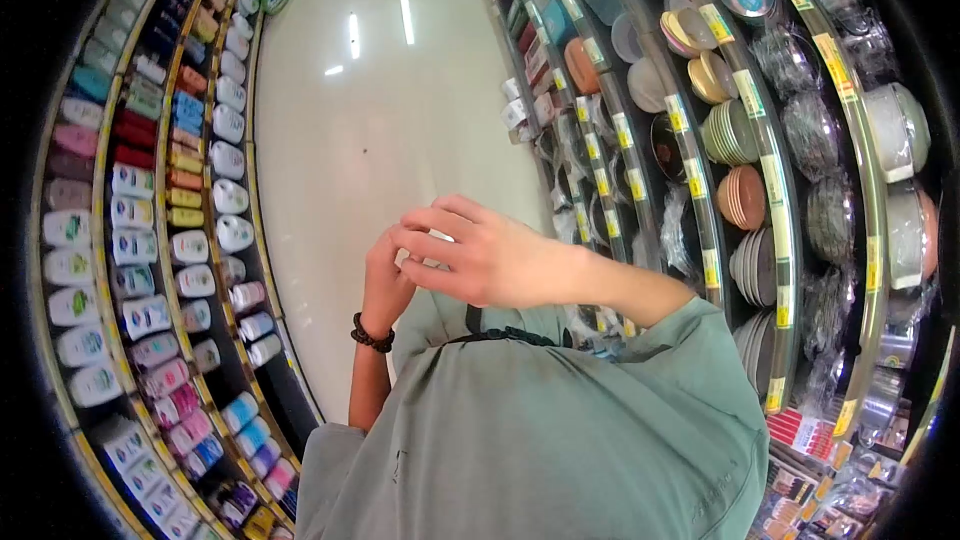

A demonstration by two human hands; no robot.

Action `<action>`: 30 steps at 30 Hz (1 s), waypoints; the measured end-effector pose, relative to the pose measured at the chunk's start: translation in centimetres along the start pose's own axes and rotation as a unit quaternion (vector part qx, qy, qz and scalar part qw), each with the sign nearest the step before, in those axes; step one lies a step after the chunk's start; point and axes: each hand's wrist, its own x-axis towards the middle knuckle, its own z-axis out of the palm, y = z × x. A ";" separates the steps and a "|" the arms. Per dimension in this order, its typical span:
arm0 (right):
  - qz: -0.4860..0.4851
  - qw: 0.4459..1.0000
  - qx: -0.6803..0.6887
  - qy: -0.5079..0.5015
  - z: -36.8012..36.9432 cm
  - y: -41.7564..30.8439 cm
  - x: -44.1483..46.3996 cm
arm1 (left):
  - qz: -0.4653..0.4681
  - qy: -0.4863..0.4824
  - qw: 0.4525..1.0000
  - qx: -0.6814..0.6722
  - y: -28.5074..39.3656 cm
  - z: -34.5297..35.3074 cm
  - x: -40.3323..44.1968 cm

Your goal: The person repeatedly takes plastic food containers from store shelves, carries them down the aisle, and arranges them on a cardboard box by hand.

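Note:
In front of my waist, my right hand (480, 255) reaches across to the left and lies over my left hand (388, 265). Its fingers are bent and spread apart, touching the left hand, and I see no object in them. Most of the left hand's fingers are hidden behind the right hand. A dark beaded bracelet (371, 333) circles my left wrist. Neither hand touches a shelf.
Shelves of bottles (140, 317) line the left side. On the right, shelves hold stacked bowls (741, 198), plastic-wrapped pans (812, 135) and pots (893, 130), with yellow price tags along the edges. A shiny pale floor (370, 110) runs between them.

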 end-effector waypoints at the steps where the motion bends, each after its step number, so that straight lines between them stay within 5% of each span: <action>1: -0.005 1.000 -0.004 0.009 -0.4 1.6 0.5 | 0.002 -0.008 1.000 -0.006 -0.2 -0.3 1.7; 14: -0.090 0.990 -0.064 0.084 -5.0 26.7 5.3 | -0.022 -0.163 0.986 0.011 -2.3 -0.2 24.2; 17: -0.119 0.982 -0.027 0.144 -6.8 31.6 6.9 | 0.020 -0.181 0.980 0.080 -1.1 -1.6 31.4; 20: -0.097 0.954 0.160 0.236 -9.1 34.9 9.2 | 0.061 -0.172 0.980 0.076 -0.4 -2.7 37.8; 23: -0.161 0.793 0.508 0.295 -9.9 39.4 10.0 | 0.067 -0.152 0.981 0.099 -1.7 -3.3 43.1; 24: -0.189 0.699 0.613 0.315 -10.0 40.8 10.2 | 0.069 -0.148 0.982 0.093 -2.3 -3.4 44.5; 26: -0.235 0.426 0.791 0.370 -8.7 43.5 10.2 | 0.019 -0.141 0.989 0.046 -3.3 -3.0 47.2; 29: -0.378 0.270 0.815 0.348 -8.2 49.2 10.8 | -0.004 -0.200 0.979 0.026 -5.0 -3.0 50.0; 30: -0.392 0.276 0.807 0.345 -8.4 50.5 11.3 | -0.006 -0.222 0.975 0.023 -5.6 -3.0 51.0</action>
